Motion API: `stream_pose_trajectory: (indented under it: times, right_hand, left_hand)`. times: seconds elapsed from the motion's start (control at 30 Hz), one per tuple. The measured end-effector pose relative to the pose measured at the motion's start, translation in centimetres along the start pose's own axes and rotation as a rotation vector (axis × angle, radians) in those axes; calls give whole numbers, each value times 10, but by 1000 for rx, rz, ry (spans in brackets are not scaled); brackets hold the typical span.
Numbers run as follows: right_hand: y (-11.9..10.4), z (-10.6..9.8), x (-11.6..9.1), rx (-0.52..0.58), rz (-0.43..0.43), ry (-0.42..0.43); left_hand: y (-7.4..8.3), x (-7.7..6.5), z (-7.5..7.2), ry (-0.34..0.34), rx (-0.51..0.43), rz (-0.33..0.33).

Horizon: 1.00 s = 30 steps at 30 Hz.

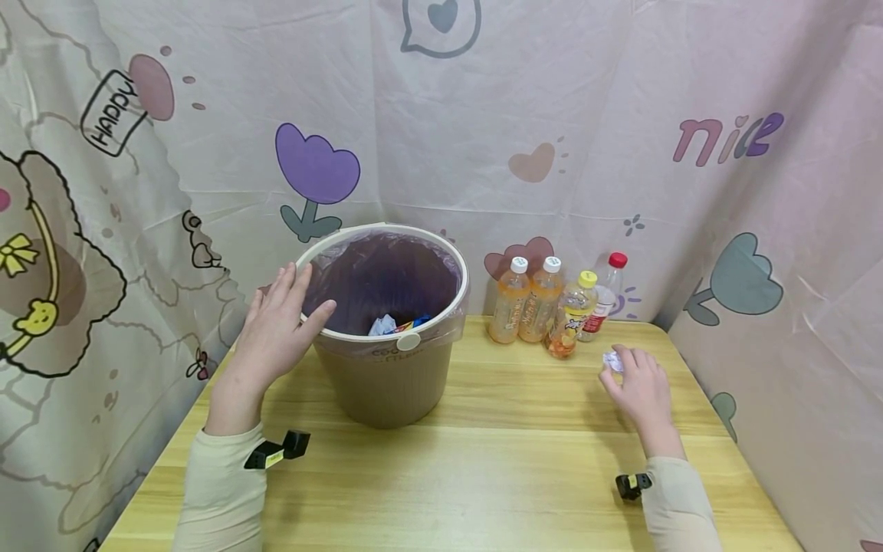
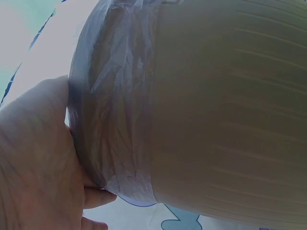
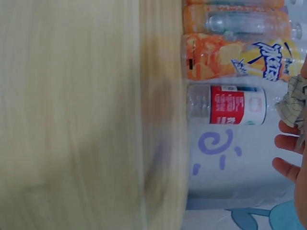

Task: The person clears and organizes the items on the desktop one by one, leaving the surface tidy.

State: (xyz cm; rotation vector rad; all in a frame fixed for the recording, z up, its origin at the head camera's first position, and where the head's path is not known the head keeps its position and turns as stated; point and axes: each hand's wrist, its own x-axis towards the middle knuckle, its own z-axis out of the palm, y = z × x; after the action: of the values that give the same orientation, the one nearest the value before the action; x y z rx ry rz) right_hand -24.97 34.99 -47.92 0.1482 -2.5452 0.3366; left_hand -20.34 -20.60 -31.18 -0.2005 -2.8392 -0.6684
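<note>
A brown trash bin (image 1: 386, 383) with a white rim stands on the table at left, lined with a clear plastic bag (image 2: 122, 96). At its left rim is my left hand (image 1: 279, 330), fingers extended and thumb apart, touching the bin's edge. Inside the bin lie a crumpled white paper and a colourful wrapper (image 1: 403, 326). On the right, my right hand (image 1: 643, 387) pinches a crumpled paper ball (image 3: 291, 101) between thumb and fingers, above the table in front of the bottles. Lines show on the paper in the right wrist view.
Four plastic bottles stand in a row at the back: two with white caps (image 1: 509, 307), one with a yellow cap (image 1: 572, 318) and one with a red cap (image 1: 599, 303). Printed cloth (image 1: 428, 138) hangs behind and beside the wooden table (image 1: 497, 483).
</note>
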Motion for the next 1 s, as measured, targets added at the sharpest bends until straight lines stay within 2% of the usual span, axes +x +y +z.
stream_pose_trajectory:
  times: [0.5,0.67,0.83,1.0]
  right_hand:
    - [-26,-8,11,24,-227,211]
    - [-38,-12,18,29,-304,273]
    - [-54,-18,24,37,-355,282]
    - [-70,-14,33,71,-435,374]
  left_hand:
    - [0,0,0,10,-3,11]
    - [0,-1,1,10,-1,9]
    - [0,-1,0,14,-2,11]
    - [0,-2,0,21,-5,17]
